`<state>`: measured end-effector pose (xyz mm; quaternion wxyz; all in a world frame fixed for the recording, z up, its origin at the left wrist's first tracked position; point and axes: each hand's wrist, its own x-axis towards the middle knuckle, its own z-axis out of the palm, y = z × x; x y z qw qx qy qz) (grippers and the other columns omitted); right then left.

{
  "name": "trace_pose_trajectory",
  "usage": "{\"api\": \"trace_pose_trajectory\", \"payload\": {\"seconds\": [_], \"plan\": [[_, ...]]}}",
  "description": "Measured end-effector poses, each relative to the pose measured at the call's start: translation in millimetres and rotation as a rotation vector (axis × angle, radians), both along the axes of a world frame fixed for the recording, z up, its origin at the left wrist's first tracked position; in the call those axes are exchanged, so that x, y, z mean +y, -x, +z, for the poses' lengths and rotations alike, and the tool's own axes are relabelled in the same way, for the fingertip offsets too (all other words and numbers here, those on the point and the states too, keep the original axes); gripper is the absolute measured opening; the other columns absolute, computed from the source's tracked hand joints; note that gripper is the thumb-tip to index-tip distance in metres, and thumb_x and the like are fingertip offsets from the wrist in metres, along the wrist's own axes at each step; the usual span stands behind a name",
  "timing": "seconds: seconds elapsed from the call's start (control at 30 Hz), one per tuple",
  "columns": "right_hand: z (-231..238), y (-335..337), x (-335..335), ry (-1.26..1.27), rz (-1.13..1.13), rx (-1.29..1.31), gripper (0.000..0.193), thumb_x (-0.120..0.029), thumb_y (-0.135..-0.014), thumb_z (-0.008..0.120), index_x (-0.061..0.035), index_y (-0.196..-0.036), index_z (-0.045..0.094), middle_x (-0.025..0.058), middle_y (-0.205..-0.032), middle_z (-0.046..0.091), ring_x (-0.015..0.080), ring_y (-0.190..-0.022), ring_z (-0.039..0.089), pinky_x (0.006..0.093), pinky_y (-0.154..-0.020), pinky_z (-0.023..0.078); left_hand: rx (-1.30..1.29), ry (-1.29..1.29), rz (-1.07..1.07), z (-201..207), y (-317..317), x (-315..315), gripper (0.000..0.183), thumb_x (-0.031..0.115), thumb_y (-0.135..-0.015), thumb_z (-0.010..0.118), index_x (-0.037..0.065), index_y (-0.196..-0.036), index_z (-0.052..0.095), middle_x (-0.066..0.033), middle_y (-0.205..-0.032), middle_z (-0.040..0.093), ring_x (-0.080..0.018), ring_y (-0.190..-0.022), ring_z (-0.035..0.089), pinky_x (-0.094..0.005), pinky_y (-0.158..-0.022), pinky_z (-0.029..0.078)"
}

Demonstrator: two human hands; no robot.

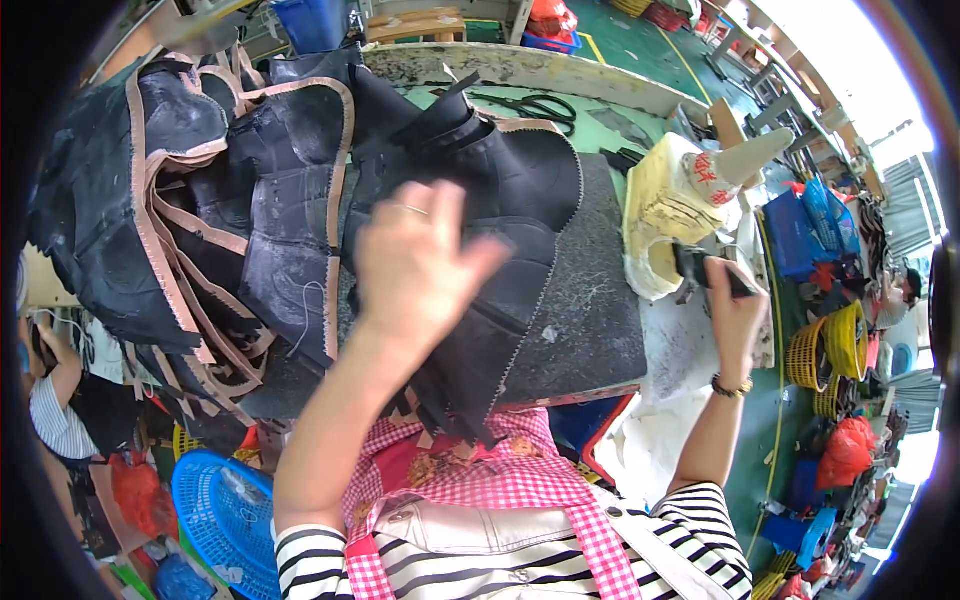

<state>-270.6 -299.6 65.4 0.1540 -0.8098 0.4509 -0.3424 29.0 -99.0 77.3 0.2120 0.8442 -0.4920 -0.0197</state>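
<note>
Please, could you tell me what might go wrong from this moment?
1. The right hand holds a dark tool at the opening of the pale yellow container; a bump against the rim could perhaps tip it.
2. The black piece below the left hand reaches past the near edge of the dark board toward the checked apron, so it might slip or snag.
3. The scissors lie close to that piece's far end; shifting it might push them.
</note>
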Motion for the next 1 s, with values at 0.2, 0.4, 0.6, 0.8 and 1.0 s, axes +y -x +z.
{"api": "trace_pose_trajectory", "payload": {"seconds": [0.2, 0.4, 0.6, 0.8, 1.0], "plan": [[-18, -14, 14, -0.157, 0.061, -0.094, 0.024, -0.022, -0.093, 0.067, 0.0014, -0.097, 0.07, 0.0036, -0.07, 0.062, 0.0079, -0.062, 0.055, 0.0263, -0.057, 0.046, -0.154, -0.107, -0.138, -64, 24, -2, 0.074, 0.034, -0.072, 0.081, 0.019, -0.138, 0.051, -0.0174, -0.143, 0.045, -0.0303, -0.113, 0.049, -0.0441, -0.09, 0.043], [11, -12, 47, -0.42, 0.136, -0.166, 0.031, -0.026, -0.094, 0.065, 0.0016, -0.08, 0.067, 0.002, -0.064, 0.061, 0.0067, -0.051, 0.054, 0.0217, -0.044, 0.039, 0.014, -0.163, -0.34, -42, -3, 58, 0.081, 0.013, -0.065, 0.083, 0.014, -0.139, 0.048, -0.0161, -0.142, 0.046, -0.0342, -0.109, 0.051, -0.0434, -0.093, 0.048], [-20, -158, 86, -0.19, 0.609, -0.266, 0.014, -0.011, -0.09, 0.068, 0.0028, -0.091, 0.068, 0.0063, -0.068, 0.064, 0.0129, -0.058, 0.062, 0.0275, -0.053, 0.047, 0.132, -0.143, -0.332, -36, 1, 64, 0.074, 0.015, -0.067, 0.083, 0.006, -0.133, 0.052, -0.0166, -0.132, 0.053, -0.033, -0.109, 0.057, -0.0414, -0.096, 0.048], [-32, -171, 84, -0.248, 0.566, -0.169, 0.017, -0.016, -0.092, 0.068, 0.0008, -0.089, 0.068, 0.0072, -0.065, 0.063, 0.0133, -0.056, 0.062, 0.0267, -0.054, 0.047, 0.283, 0.33, -0.09, -73, -48, 43, 0.048, 0.019, -0.082, 0.075, -0.003, -0.12, 0.058, -0.0181, -0.105, 0.064, -0.02, -0.08, 0.066, -0.0302, -0.075, 0.053], [-27, -163, 91, -0.294, 0.571, -0.2, 0.017, -0.015, -0.092, 0.067, 0.0028, -0.094, 0.068, 0.0072, -0.069, 0.063, 0.0108, -0.058, 0.063, 0.0242, -0.055, 0.048, 0.922, 0.375, -0.042, -85, -54, 23, 0.016, 0.012, -0.09, 0.069, -0.003, -0.093, 0.068, -0.0047, -0.083, 0.068, -0.0079, -0.072, 0.063, -0.0241, -0.069, 0.052]]}}
